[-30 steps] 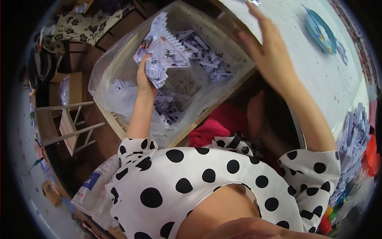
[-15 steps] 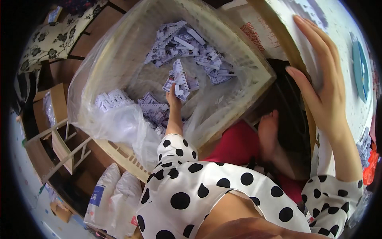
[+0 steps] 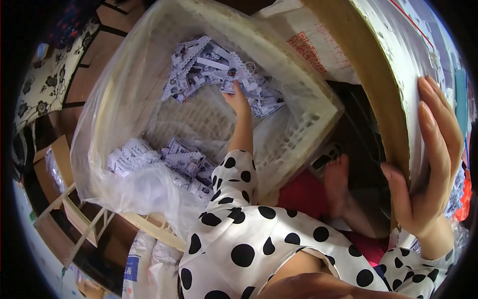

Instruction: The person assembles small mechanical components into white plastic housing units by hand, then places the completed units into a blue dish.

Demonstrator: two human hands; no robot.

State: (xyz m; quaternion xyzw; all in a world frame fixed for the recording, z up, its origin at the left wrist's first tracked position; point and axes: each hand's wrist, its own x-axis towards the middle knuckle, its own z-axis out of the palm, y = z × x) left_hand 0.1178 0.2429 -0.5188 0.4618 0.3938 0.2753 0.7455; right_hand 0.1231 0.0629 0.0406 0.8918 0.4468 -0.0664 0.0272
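White part (image 3: 228,86): grasped in your left hand (image 3: 239,101), at the pile (image 3: 191,67). Your right hand (image 3: 438,164): fingers extended, at the table (image 3: 376,57).

"Where's your left hand (image 3: 238,99)?"
"Inside the crate (image 3: 303,69), gripping a white part (image 3: 228,87) at the pile (image 3: 191,65) toward its far edge."
"And your right?"
"My right hand (image 3: 433,164) lies along the edge of the table (image 3: 381,70), thumb apart."
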